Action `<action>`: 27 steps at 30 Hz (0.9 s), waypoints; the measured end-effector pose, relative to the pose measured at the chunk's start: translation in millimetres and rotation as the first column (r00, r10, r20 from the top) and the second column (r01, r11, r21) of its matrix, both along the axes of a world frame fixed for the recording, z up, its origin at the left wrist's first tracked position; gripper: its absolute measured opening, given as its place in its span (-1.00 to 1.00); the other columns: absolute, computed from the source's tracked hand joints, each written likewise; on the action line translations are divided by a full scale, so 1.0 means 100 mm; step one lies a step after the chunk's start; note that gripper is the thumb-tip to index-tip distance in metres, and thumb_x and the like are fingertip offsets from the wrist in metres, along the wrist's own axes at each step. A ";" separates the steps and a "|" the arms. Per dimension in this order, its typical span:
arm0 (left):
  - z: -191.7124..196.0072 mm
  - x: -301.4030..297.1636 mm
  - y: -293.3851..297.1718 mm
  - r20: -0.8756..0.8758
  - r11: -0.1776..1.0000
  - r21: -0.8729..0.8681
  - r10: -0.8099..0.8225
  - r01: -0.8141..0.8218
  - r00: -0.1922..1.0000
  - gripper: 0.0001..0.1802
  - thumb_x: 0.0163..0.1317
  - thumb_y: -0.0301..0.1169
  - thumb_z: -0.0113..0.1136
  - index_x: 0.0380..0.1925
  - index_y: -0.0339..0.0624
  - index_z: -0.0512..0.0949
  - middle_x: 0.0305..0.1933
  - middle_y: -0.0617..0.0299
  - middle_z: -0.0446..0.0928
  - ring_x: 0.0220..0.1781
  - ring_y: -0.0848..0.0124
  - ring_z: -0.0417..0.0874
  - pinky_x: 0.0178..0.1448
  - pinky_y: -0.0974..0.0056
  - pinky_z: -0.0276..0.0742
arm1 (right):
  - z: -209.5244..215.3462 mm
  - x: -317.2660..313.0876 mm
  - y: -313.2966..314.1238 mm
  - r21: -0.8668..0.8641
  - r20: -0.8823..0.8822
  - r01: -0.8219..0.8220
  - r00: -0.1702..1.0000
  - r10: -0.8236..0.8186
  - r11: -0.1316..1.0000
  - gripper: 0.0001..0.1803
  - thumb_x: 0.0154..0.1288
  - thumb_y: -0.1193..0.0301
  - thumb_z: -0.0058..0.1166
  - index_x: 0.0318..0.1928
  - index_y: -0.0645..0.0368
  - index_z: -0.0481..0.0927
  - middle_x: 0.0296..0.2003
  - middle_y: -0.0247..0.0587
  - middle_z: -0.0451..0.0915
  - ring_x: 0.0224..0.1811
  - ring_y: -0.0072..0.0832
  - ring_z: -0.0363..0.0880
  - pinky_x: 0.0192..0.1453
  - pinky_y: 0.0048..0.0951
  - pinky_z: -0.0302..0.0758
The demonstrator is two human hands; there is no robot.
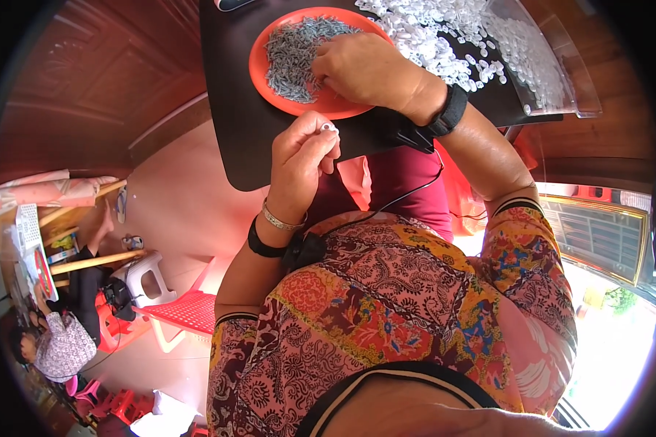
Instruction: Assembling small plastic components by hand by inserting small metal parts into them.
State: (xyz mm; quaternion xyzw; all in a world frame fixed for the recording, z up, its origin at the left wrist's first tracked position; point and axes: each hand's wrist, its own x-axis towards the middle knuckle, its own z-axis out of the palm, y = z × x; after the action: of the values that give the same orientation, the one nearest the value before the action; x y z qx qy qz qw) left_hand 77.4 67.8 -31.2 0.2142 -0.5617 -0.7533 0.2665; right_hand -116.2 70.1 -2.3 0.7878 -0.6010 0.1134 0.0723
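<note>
My left hand is closed just in front of the plate, pinching a small white plastic piece with a hole in it between thumb and finger. Over the orange-red plate, my right hand reaches in from the right with fingers bent together at the pile. A heap of slim grey screw-like pieces covers much of the plate. The right fingertips are partly hidden, and whatever they grip cannot be made out. Many small white oval plastic pieces lie loose on the table to the right of the plate.
The dark table has a rounded near corner. A clear plastic bin of white pieces lies at the far right. A black cable runs between my wrists. On the left are a red chair and another person at a table.
</note>
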 end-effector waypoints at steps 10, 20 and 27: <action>-0.01 -0.02 -0.02 -0.006 1.000 -0.002 -0.012 0.012 1.000 -0.85 0.25 -0.44 -0.04 -0.48 -0.24 0.43 -0.57 0.30 0.42 -0.61 0.62 0.33 -0.52 0.51 0.22 | 0.09 0.14 -0.14 0.193 -0.101 0.084 0.993 -0.066 0.977 -0.87 0.03 0.46 0.01 -0.44 0.25 0.57 -0.47 -0.03 0.57 -0.34 -0.10 0.59 -0.25 -0.19 0.52; 0.01 -0.03 0.00 0.003 1.000 -0.001 -0.007 0.007 1.000 -0.85 0.26 -0.42 -0.03 -0.46 -0.22 0.43 -0.55 0.29 0.44 -0.60 0.64 0.33 -0.53 0.53 0.20 | 0.08 -0.19 0.15 -0.013 0.442 0.088 0.894 -0.073 0.996 -0.85 0.05 0.48 0.07 -0.32 0.24 0.56 -0.57 -0.12 0.52 -0.50 -0.28 0.54 -0.36 -0.36 0.45; 0.06 -0.05 0.02 0.034 1.000 0.018 0.015 -0.016 0.999 -0.83 0.28 -0.39 -0.01 -0.47 -0.21 0.41 -0.54 0.30 0.43 -0.60 0.66 0.32 -0.53 0.55 0.18 | 0.10 -0.15 0.44 0.136 0.853 0.043 0.503 -0.139 0.990 -0.82 0.26 0.51 0.04 -0.14 0.27 0.59 -0.39 -0.37 0.60 -0.37 -0.66 0.55 -0.25 -0.61 0.49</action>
State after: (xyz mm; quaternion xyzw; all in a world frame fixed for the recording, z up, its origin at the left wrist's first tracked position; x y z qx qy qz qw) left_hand 72.8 69.7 -25.3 0.2337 -0.5575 -0.7527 0.2607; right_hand -131.6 114.2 7.6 0.5977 -0.6031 0.4557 -0.2673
